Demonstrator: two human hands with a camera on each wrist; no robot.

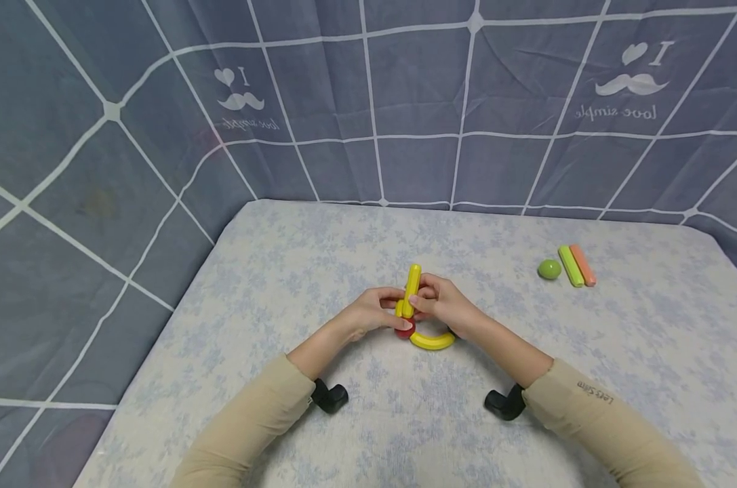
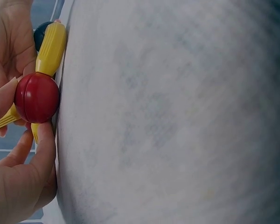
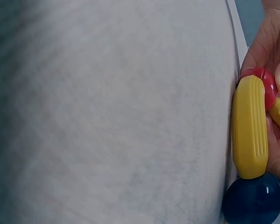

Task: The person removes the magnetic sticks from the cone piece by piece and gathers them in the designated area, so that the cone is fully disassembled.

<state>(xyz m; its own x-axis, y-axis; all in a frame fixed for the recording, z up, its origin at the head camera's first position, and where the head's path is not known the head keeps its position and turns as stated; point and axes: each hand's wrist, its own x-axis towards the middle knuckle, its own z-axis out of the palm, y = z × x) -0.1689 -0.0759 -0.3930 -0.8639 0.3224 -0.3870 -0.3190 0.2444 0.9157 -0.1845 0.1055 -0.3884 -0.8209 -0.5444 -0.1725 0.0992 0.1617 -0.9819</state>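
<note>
My left hand (image 1: 368,315) pinches a glossy red ball (image 1: 405,331) between thumb and fingers, low over the table. My right hand (image 1: 446,302) holds a straight yellow rod (image 1: 413,281) that stands up from the ball, its lower end at the ball. Another short yellow piece (image 1: 399,308) shows beside it, partly behind the left fingers. From the red ball a curved, ribbed yellow rod (image 1: 432,342) arcs along the table toward the right hand. At its other end sits a dark blue ball (image 3: 254,199), mostly hidden under the right hand in the head view.
On the patterned tablecloth (image 1: 405,420), a green ball (image 1: 549,269) lies at the back right. Beside it are a lime rod (image 1: 571,266) and an orange rod (image 1: 582,264), side by side. A grey-blue checked curtain (image 1: 417,102) stands behind the table and along its left.
</note>
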